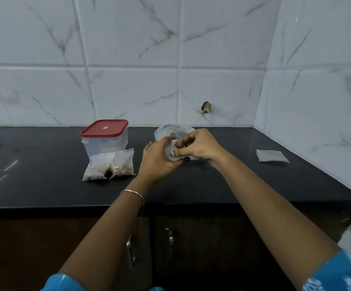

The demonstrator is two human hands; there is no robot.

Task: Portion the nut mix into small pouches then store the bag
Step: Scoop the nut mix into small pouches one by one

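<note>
Black counter (44, 192); red-lidded tub (104, 136), two filled pouches (109, 164), empty pouch (272, 155)

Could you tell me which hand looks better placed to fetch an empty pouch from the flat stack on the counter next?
Probably the right hand: the flat stack lies on its side, while the left hand cradles the small pouch both hands grip.

Single head-worn wide-angle view, looking forward and down past both forearms at the black tabletop (44, 185), tiled wall (128, 59) close behind. No second view.

Two filled pouches (109, 164) upright; bag (171, 129) behind.
</note>
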